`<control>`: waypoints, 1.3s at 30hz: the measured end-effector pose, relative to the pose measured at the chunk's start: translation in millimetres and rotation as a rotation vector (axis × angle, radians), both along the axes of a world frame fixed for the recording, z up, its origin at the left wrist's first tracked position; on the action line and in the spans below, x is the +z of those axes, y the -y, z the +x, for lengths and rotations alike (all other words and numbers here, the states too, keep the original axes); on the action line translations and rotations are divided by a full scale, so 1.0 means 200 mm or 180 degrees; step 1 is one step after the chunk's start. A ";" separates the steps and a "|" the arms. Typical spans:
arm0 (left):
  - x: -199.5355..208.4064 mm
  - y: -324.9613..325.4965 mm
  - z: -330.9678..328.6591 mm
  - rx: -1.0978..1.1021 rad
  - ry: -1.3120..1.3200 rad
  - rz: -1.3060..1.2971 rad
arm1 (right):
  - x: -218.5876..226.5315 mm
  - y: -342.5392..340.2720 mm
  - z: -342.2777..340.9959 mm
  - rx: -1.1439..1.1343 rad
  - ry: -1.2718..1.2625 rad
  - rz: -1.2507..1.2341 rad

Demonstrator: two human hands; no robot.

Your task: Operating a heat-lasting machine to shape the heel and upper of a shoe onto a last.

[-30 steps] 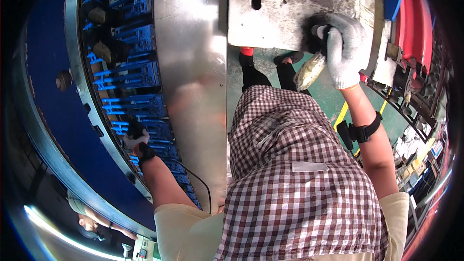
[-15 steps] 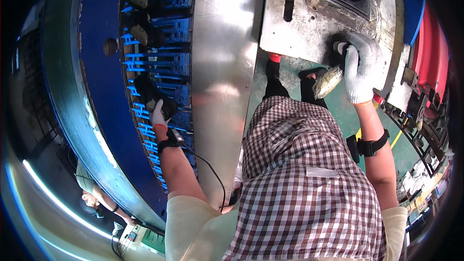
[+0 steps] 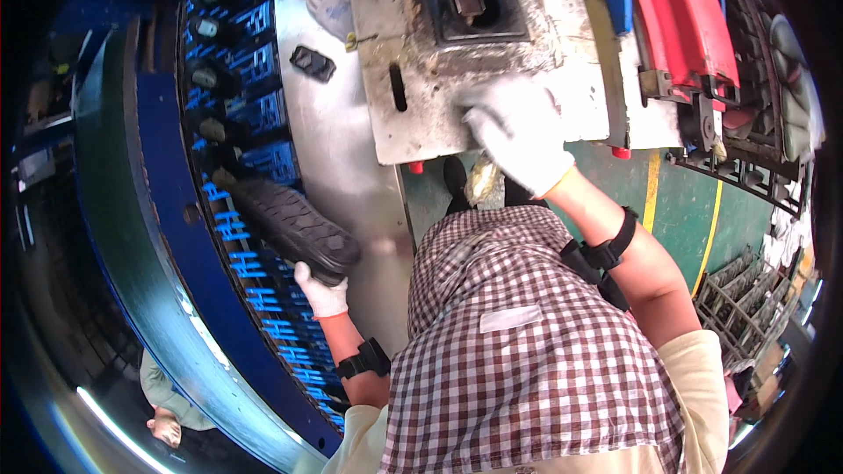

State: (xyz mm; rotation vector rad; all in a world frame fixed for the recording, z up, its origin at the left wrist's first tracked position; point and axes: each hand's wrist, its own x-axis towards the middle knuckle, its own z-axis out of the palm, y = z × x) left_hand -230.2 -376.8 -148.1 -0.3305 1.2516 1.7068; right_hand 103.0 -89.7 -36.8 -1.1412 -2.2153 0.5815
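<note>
My left hand (image 3: pixel 325 291), in a white glove with an orange cuff, grips one end of a black shoe (image 3: pixel 294 224). The shoe's treaded sole is turned up, over the edge between the blue rack and the metal ledge. My right hand (image 3: pixel 518 127), also in a white glove and blurred, is closed above the near part of the stained metal table (image 3: pixel 408 136). Below its fingers sticks out a brush (image 3: pixel 481 179) with a pale yellowish head; its handle is hidden in the hand.
Several dark shoes stand along the blue slatted conveyor (image 3: pixel 230 228) at left. A small black part (image 3: pixel 313 63) lies on the shiny metal ledge (image 3: pixel 338 127). The table has a black-framed opening (image 3: pixel 481 9). Red machinery (image 3: pixel 680 17) stands at right; another person (image 3: pixel 171 404) is at lower left.
My left hand has lifted the shoe from the rack toward the ledge, its sole now showing. My right hand and the brush are further left in view. The whole view has shifted.
</note>
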 end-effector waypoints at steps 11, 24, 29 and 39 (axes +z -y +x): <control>0.74 -1.21 0.62 -0.2897 -0.3982 0.0459 | 0.06 -0.23 -0.10 -0.0346 -0.2121 -0.2095; 1.75 -1.94 0.60 -0.1408 -0.6866 0.1758 | -0.11 -0.81 -0.22 -0.1796 0.1130 -0.0578; 1.92 -2.28 0.75 -0.1629 -0.7827 0.2874 | -0.11 -0.79 -0.25 -0.1834 0.1196 -0.0381; 2.09 -2.33 0.86 -0.5273 -0.5558 0.1090 | -0.14 -0.60 0.23 -0.1323 -0.0847 -0.1131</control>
